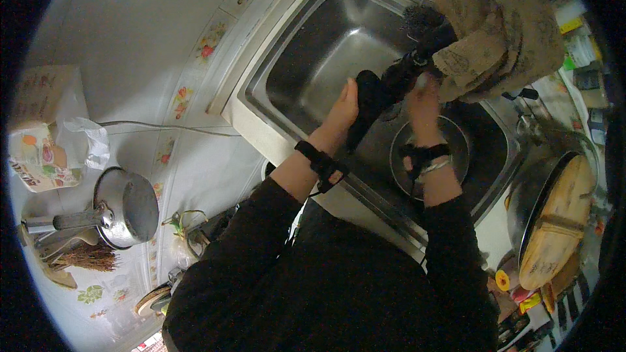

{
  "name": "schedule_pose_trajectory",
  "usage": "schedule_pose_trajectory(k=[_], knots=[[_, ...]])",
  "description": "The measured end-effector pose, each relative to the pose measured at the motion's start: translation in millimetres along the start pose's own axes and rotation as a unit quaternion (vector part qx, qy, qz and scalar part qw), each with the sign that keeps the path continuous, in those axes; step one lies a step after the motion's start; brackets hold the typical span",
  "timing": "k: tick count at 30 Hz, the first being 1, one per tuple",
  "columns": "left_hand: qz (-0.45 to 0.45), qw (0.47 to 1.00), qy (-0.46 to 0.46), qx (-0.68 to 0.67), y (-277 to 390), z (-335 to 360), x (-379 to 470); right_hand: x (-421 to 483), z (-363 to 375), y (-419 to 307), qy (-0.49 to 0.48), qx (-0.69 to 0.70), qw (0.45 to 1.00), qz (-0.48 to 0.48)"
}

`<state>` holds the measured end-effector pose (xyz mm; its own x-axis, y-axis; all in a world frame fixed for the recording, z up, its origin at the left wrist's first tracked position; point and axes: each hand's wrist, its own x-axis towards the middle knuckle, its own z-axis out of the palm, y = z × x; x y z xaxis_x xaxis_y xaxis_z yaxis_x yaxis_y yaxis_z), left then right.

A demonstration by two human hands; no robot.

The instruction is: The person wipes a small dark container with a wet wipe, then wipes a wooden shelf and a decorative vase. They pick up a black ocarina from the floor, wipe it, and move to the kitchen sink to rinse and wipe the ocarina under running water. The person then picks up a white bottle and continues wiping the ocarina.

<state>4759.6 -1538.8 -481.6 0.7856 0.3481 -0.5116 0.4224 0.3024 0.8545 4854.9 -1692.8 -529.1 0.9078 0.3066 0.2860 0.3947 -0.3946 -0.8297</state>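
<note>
My left hand (pixel 346 103) grips a long black object (pixel 368 100) from its left side, above the divider of the double steel sink. Its dark surface blurs into shadow, so its exact kind cannot be told. My right hand (pixel 423 95) is close to the upper right end of that object, below dark fittings (pixel 415 61) that may be the faucet. Its fingers are blurred and partly hidden, so what they hold is unclear. The left sink bowl (pixel 337 54) shows bare wet steel. Under my right wrist, a round basin (pixel 392 156) stands in the right bowl.
A brown cloth (pixel 503 34) hangs close beyond my right hand. A dark scrubber (pixel 421 18) is behind the faucet area. At right, a wok (pixel 525 195) with a wooden lid (pixel 557 225) stands on the counter. A saucepan (pixel 129 208) hangs on the left tiled wall.
</note>
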Motion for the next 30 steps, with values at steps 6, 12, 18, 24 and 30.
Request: schedule_pose_trajectory(k=[6, 12, 18, 24, 30], knots=[[-0.078, 0.968, -0.098, -0.219, -8, 18, 10, -50, 1, -69, -0.057, -0.008, 0.997, -0.042], [-0.119, 0.972, -0.096, -0.179, 5, 28, 1, -25, -14, -78, -0.149, 0.017, 0.983, -0.106], [-0.049, 0.984, -0.068, -0.159, -2, 34, 16, -15, 0, -61, -0.157, 0.003, 0.987, -0.026], [-0.136, 0.972, -0.022, -0.188, -12, 14, 21, -69, -24, -52, -0.176, 0.035, 0.972, -0.15], [-0.027, 0.99, -0.111, 0.084, -4, 12, 5, -20, -53, -35, -0.086, 0.227, 0.936, 0.255]])
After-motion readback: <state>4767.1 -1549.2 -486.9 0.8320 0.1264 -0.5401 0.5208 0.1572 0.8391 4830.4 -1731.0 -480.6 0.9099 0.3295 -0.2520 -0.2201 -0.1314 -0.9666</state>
